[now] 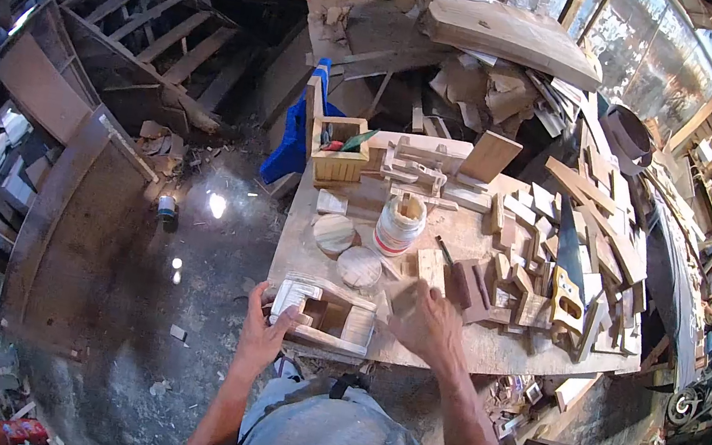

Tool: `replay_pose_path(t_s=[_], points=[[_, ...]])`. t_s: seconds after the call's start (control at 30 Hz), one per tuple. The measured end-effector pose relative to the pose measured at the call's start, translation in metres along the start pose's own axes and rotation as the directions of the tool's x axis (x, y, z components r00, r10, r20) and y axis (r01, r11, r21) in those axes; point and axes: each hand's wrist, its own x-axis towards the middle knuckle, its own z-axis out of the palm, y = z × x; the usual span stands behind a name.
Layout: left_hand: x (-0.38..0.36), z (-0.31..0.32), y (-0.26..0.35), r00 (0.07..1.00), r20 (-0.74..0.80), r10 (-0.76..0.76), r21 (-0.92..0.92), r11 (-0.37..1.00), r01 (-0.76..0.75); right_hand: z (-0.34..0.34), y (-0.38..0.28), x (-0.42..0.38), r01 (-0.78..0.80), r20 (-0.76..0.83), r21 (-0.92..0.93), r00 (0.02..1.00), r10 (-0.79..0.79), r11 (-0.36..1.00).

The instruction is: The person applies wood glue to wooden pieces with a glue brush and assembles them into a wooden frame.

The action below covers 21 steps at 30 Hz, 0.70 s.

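Observation:
My left hand (266,331) grips the left end of a small open wooden frame box (330,316) lying at the front edge of the workbench (465,240). Just right of the box, my right hand (426,319) hovers over the bench with its fingers curled; whether it holds anything small is not clear. Two round wooden discs (337,234) (360,268) lie just behind the box. Behind them stands a white jar (398,225) with a stick in it. A thin wooden block (431,267) lies near my right fingertips.
A handsaw (568,273) rests among several wood offcuts on the bench's right half. A small wooden crate (338,156) with tools sits at the back left beside a blue cloth (294,133). Planks and scrap pile up behind. Curved boards and frames lean at the left.

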Motion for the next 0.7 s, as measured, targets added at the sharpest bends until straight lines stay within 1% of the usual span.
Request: replay_pose_path(t_s=[0.03,0.07,0.17,0.2,0.3,0.4,0.5,0.6,0.7], points=[[0.001,0.000,-0.006,1.000,-0.003,0.002,-0.008,1.000,-0.002,0.009,0.006,-0.006,-0.098,0.055,0.024,0.994,0.097,0.995],[0.002,0.001,-0.010,1.000,-0.005,0.003,-0.015,1.000,-0.003,0.020,0.008,-0.015,-0.111,0.015,0.058,0.994,0.110,0.992],[0.001,0.002,-0.006,1.000,-0.011,-0.001,-0.021,1.000,0.001,0.026,-0.010,-0.030,-0.199,0.082,0.128,0.978,0.190,0.972],[0.001,0.002,-0.008,1.000,-0.013,0.005,-0.004,1.000,-0.005,0.040,-0.007,-0.032,-0.195,0.041,0.134,0.981,0.191,0.972],[0.003,0.000,-0.014,1.000,-0.017,0.022,0.033,0.999,-0.021,0.062,0.009,-0.039,0.046,-0.130,0.250,0.991,-0.014,0.967],[0.002,0.001,-0.013,1.000,-0.017,0.008,0.022,1.000,-0.008,0.057,0.016,-0.043,0.111,0.036,0.460,0.989,-0.143,0.881],[0.000,0.002,-0.007,1.000,-0.011,-0.020,-0.007,1.000,0.020,0.058,0.015,-0.047,0.221,-0.013,0.417,0.971,-0.238,0.881],[0.001,0.001,-0.012,1.000,-0.009,-0.016,-0.018,1.000,0.015,0.062,0.019,-0.039,0.259,-0.009,0.381,0.961,-0.277,0.888],[0.003,0.001,-0.018,1.000,-0.010,-0.004,-0.010,1.000,0.004,0.055,0.013,-0.035,0.201,0.073,0.416,0.965,-0.252,0.887]])
